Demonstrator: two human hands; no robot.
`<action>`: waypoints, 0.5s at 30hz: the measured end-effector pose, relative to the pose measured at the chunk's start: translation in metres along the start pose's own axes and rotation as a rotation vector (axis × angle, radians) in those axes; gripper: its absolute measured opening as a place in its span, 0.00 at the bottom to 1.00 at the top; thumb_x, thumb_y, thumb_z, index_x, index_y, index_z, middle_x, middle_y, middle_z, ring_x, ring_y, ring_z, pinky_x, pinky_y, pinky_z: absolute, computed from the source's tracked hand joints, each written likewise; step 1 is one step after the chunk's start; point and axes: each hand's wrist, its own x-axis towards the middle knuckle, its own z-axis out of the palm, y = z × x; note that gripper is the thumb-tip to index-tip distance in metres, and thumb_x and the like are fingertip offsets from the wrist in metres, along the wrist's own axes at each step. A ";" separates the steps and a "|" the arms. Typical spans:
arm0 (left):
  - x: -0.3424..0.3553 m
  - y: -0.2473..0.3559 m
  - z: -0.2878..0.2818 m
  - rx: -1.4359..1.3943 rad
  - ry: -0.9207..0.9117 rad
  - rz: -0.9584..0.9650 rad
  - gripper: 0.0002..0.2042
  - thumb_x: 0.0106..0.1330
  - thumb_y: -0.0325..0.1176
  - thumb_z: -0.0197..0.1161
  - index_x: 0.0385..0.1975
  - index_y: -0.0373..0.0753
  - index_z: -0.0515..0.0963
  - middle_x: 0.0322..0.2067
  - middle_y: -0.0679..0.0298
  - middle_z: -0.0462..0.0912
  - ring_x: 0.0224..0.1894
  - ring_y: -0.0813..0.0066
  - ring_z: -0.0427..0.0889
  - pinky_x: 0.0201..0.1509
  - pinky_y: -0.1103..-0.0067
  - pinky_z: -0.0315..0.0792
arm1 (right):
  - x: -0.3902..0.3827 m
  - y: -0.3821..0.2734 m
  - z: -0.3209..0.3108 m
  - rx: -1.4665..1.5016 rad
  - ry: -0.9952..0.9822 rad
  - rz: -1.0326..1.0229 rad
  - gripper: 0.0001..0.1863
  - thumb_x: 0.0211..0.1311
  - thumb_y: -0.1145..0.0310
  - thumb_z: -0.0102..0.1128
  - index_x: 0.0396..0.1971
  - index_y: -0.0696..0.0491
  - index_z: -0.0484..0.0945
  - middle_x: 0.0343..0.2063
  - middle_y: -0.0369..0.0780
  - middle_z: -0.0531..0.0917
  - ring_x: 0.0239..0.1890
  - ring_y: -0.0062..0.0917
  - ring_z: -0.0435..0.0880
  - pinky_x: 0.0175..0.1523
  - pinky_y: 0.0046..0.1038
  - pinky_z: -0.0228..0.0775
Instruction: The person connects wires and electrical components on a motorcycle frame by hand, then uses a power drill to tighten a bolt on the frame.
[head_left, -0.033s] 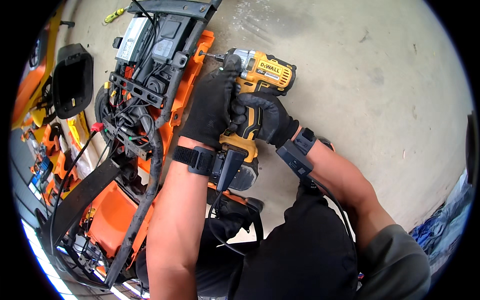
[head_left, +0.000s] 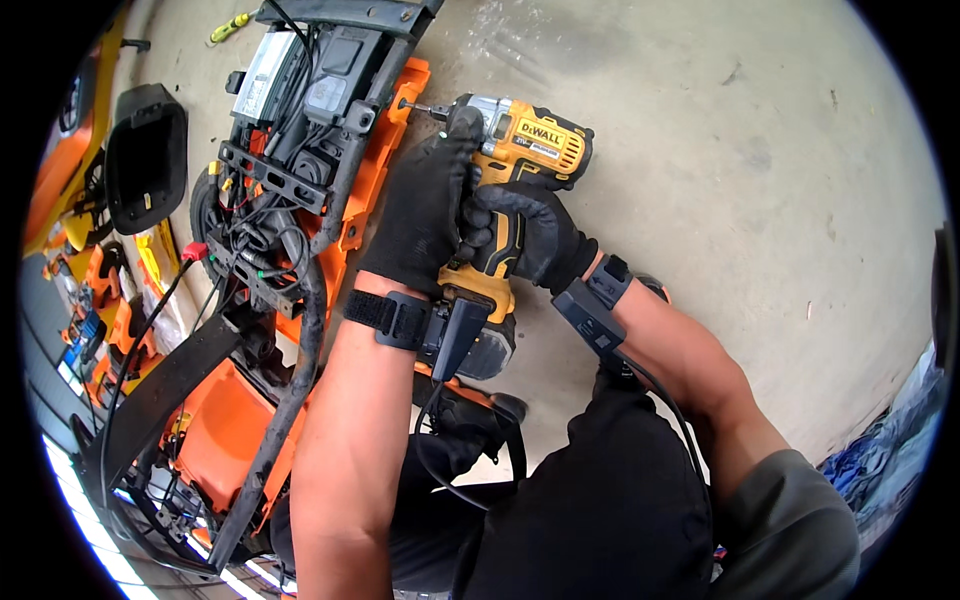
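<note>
A yellow and black cordless driver [head_left: 520,140] lies sideways in front of me, its bit [head_left: 420,107] pressed against the orange edge of an opened orange and black machine [head_left: 300,180]. My right hand [head_left: 535,235], in a black glove, grips the driver's handle. My left hand [head_left: 420,210], also gloved, wraps the driver's nose just behind the bit. Both wrists carry black straps with small devices. The machine's inside shows black brackets, wires and grey boxes.
A black moulded cover [head_left: 148,155] lies to the left of the machine, with orange and yellow parts [head_left: 95,290] beside it. A yellow-green screwdriver [head_left: 230,25] rests at the top. Bare concrete floor [head_left: 750,150] spreads to the right, and blue cloth [head_left: 890,450] sits at lower right.
</note>
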 end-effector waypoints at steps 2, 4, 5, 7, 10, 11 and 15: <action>-0.001 0.000 0.004 0.048 0.050 0.036 0.18 0.69 0.49 0.60 0.33 0.38 0.74 0.18 0.70 0.71 0.17 0.83 0.71 0.18 0.86 0.64 | 0.001 -0.001 0.004 -0.031 0.056 -0.001 0.11 0.66 0.66 0.57 0.44 0.54 0.74 0.31 0.37 0.80 0.31 0.26 0.81 0.40 0.31 0.78; -0.002 0.000 0.006 0.036 0.063 0.034 0.20 0.70 0.52 0.59 0.30 0.39 0.74 0.17 0.70 0.71 0.16 0.83 0.71 0.17 0.86 0.63 | 0.001 -0.001 0.003 -0.037 0.057 0.004 0.10 0.66 0.66 0.57 0.43 0.54 0.74 0.31 0.37 0.80 0.31 0.26 0.81 0.39 0.31 0.78; -0.001 0.000 0.006 0.000 0.051 0.014 0.19 0.70 0.51 0.58 0.30 0.38 0.75 0.17 0.70 0.72 0.16 0.83 0.71 0.17 0.86 0.63 | 0.002 0.000 -0.002 -0.028 0.029 0.009 0.10 0.67 0.66 0.57 0.43 0.54 0.74 0.31 0.38 0.80 0.32 0.26 0.81 0.40 0.31 0.78; 0.000 -0.001 0.005 -0.018 0.011 0.009 0.19 0.71 0.50 0.57 0.34 0.37 0.75 0.20 0.68 0.75 0.19 0.82 0.74 0.20 0.86 0.67 | 0.002 -0.001 -0.010 -0.038 -0.001 0.017 0.11 0.66 0.66 0.57 0.44 0.54 0.74 0.33 0.38 0.80 0.33 0.26 0.82 0.40 0.30 0.79; 0.009 -0.008 -0.006 0.092 -0.084 0.131 0.19 0.74 0.48 0.53 0.43 0.35 0.75 0.31 0.63 0.80 0.30 0.77 0.80 0.34 0.83 0.74 | 0.002 -0.005 -0.018 -0.154 0.006 -0.007 0.12 0.65 0.68 0.60 0.46 0.55 0.75 0.35 0.38 0.81 0.35 0.25 0.83 0.41 0.28 0.79; 0.017 -0.015 -0.012 0.162 -0.120 0.224 0.19 0.74 0.47 0.52 0.47 0.35 0.74 0.36 0.62 0.81 0.34 0.75 0.81 0.40 0.81 0.75 | 0.003 -0.006 -0.018 -0.233 0.020 -0.030 0.13 0.64 0.69 0.61 0.46 0.56 0.75 0.35 0.38 0.81 0.35 0.25 0.83 0.41 0.27 0.79; 0.015 -0.027 -0.013 -0.457 -0.309 0.106 0.20 0.77 0.44 0.47 0.57 0.35 0.71 0.48 0.59 0.80 0.48 0.70 0.79 0.56 0.75 0.72 | -0.002 -0.009 0.000 -0.452 0.238 -0.101 0.13 0.61 0.73 0.63 0.45 0.57 0.76 0.34 0.38 0.82 0.35 0.22 0.83 0.42 0.24 0.79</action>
